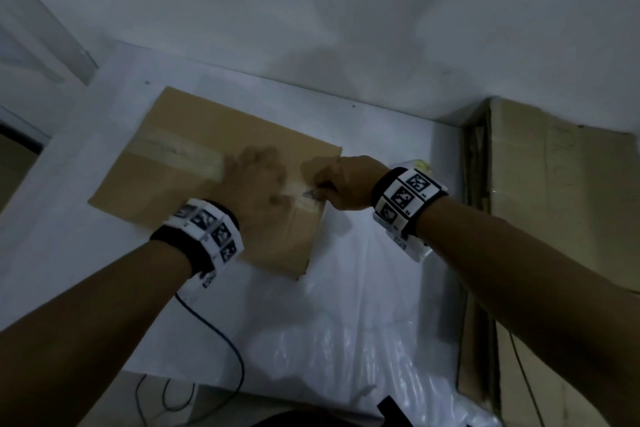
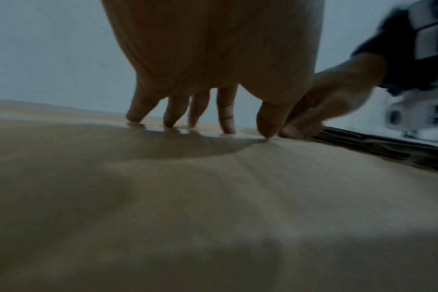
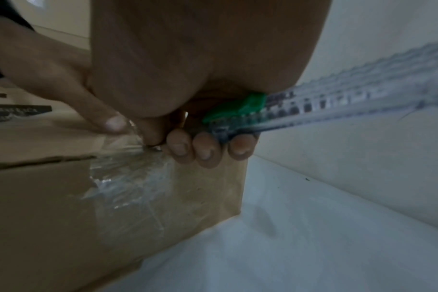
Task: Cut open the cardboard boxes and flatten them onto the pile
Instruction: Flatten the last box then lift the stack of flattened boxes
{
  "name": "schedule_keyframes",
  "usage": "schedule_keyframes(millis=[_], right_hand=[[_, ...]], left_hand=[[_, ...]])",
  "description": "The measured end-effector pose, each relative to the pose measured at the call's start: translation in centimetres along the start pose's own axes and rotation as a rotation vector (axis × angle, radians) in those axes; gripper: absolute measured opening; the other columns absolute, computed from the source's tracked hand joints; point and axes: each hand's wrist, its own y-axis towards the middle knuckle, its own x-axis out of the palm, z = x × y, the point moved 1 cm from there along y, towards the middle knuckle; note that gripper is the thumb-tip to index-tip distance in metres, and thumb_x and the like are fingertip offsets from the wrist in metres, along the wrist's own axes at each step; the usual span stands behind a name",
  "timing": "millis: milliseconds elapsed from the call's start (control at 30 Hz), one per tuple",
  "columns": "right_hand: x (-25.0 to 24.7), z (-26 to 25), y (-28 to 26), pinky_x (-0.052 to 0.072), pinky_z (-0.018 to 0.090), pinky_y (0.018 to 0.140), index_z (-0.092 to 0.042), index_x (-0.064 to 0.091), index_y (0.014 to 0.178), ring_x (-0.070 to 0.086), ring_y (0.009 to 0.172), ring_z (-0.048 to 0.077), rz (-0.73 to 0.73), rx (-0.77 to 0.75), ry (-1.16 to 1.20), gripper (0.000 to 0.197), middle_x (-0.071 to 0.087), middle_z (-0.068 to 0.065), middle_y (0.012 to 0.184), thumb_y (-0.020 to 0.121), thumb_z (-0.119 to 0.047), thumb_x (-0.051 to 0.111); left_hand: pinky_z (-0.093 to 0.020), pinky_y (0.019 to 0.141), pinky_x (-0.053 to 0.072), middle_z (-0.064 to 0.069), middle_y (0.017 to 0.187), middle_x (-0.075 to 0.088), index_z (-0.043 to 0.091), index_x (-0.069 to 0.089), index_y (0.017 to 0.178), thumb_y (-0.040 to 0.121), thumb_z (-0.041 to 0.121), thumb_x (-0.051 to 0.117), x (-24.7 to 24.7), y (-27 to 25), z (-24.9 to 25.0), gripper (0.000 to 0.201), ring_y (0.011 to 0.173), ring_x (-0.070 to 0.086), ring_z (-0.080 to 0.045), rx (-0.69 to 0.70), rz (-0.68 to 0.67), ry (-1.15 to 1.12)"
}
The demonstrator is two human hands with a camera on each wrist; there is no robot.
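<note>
Cardboard box [image 1: 180, 180]: sealed, lying on the white surface [image 1: 104, 97], with the tape strip [image 1: 180, 152] running along its top from far left toward the near right edge.
Left hand [image 1: 256, 180]: fingers [image 2: 135, 110] spread and straight, tips pressing the lid just left of the blade.
Right hand [image 1: 349, 184]: fingers [image 3: 180, 147] wrapped round the utility knife [image 3: 338, 102], its tip at the tape by the box's right edge.
Cut line: I judge it follows the tape leftward, toward the bracing hand.
Views: only the right wrist shows the green slider [image 3: 238, 107] and crinkled tape down the side; only the head shows the flattened pile [image 1: 554, 218], far right.
</note>
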Motion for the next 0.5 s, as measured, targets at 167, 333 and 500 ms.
schedule_keyframes(millis=[167,333,500], right_hand=[[0.4,0.6,-0.6,0.035,0.026,0.071,-0.024,0.064,0.096,0.046,0.077,0.013,-0.02,-0.006,0.004,0.025,0.049,-0.011,0.085,0.099,-0.042,0.046],[1.6,1.5,-1.3,0.038,0.027,0.064,-0.028,0.059,0.085,0.055,0.072,0.018,0.027,0.058,0.11,0.031,0.056,-0.008,0.079,0.098,-0.05,0.042],[4.5,0.8,-2.4,0.041,0.027,0.058,-0.022,0.063,0.08,0.05,0.055,0.01,0.132,0.184,0.355,0.035,0.053,-0.01,0.062,0.099,-0.045,0.045]], left_hand=[[-0.067,0.111,0.007,0.001,0.16,0.014,0.025,0.058,0.099,0.088,0.05,0.056,1.9,0.5,0.1,0.027,0.148,0.003,-0.03,0.034,-0.095,-0.121],[-0.071,0.109,0.011,0.001,0.157,-0.004,0.027,0.054,0.09,0.077,0.076,0.036,2.1,2.3,0.3,0.054,0.146,-0.003,-0.039,-0.03,-0.311,-0.033],[-0.065,0.103,0.024,-0.001,0.131,0.025,0.025,0.033,0.092,0.082,0.058,0.054,1.1,2.0,0.7,0.04,0.134,0.028,-0.036,-0.082,-0.238,-0.177]])
